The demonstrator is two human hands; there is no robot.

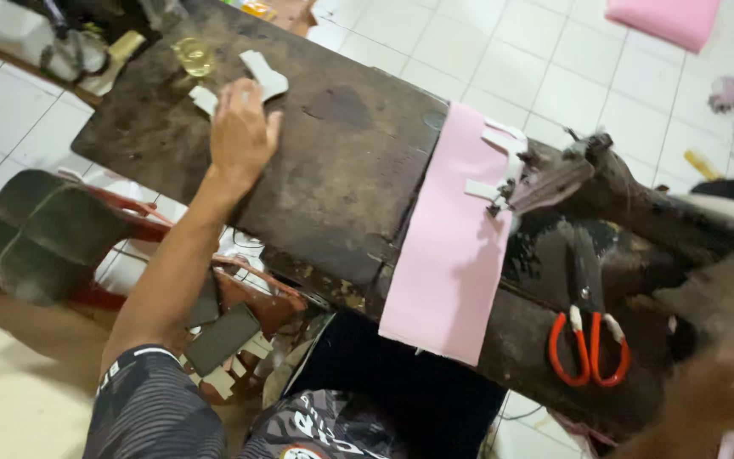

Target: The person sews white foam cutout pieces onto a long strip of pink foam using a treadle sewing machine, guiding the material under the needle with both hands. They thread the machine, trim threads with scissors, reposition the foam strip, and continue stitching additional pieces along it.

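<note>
Two hands show. Your left hand (239, 132) lies flat with fingers spread on white cut foam pieces (258, 81) near the far edge of the dark worn wooden desk (341, 187). Bare desk lies open between it and the pink foam sheet (452, 246), which hangs over the near edge. Your right hand (724, 395) is blurred; you cannot tell its grip. Red-handled scissors (590, 340) lie near it.

My left hand (242, 132) lies flat on the far left part of the workbench (341, 187), over small cut pieces (265, 76). To its right a sheet of material (452, 246) drapes across the bench and over its near edge. Right of that sits a cutting tool (545, 183), with scissors (588, 340) nearer me. My right hand (724, 395), blurred, seems to hover at the bench's near right corner.
</note>
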